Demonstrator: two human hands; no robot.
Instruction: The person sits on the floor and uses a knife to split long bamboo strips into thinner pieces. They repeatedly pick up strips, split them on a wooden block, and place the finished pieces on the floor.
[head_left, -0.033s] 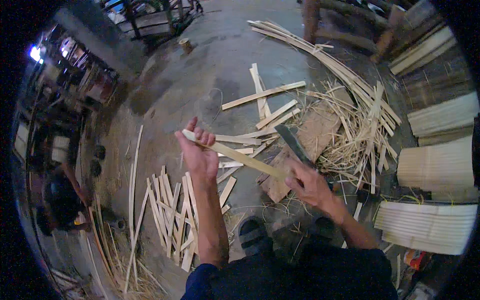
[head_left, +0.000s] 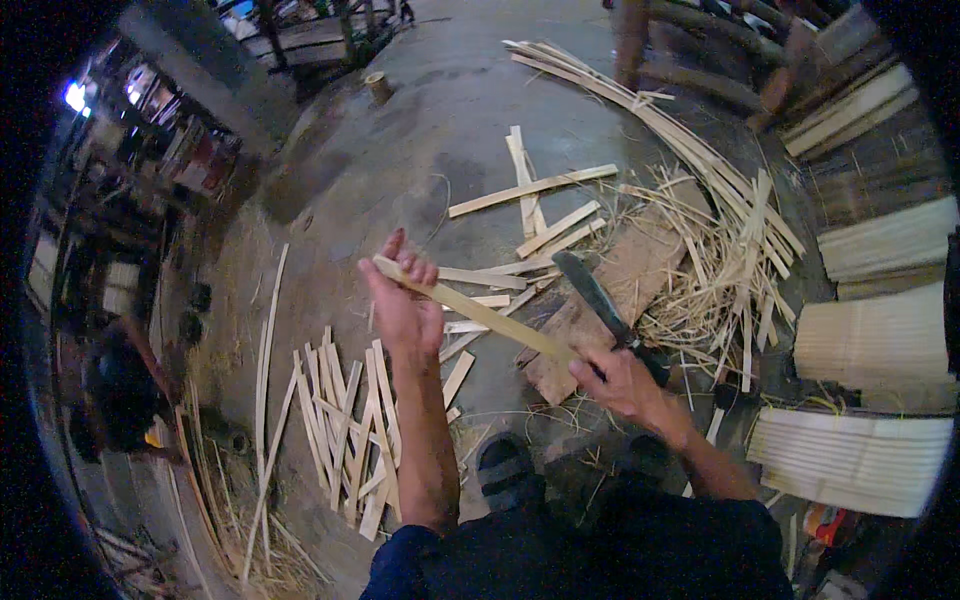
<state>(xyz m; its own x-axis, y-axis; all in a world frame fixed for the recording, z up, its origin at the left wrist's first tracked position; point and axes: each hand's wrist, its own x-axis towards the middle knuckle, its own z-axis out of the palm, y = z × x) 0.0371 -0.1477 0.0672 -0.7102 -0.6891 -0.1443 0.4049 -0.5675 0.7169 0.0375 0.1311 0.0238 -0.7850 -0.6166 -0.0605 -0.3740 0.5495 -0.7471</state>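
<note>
A pale, flat bamboo strip slants between my two hands above the floor. My left hand is closed around its far end, palm up, with the tip poking out past the fingers. My right hand is closed at the near end, where its thumb and fingertips meet the strip. From the same hand a broad, dark knife points away to the upper left; its handle is mostly hidden by the fingers. Below the blade lies a brown wooden board.
Split strips lie scattered left of my feet, others ahead. Thin shavings heap at the right beside a bundle of long strips. Stacked pale slats line the right side. Dark clutter stands at the left.
The knife in my right hand has shifted slightly and its blade shows more clearly. My left hand and the strip have moved a little to the right in the picture.
</note>
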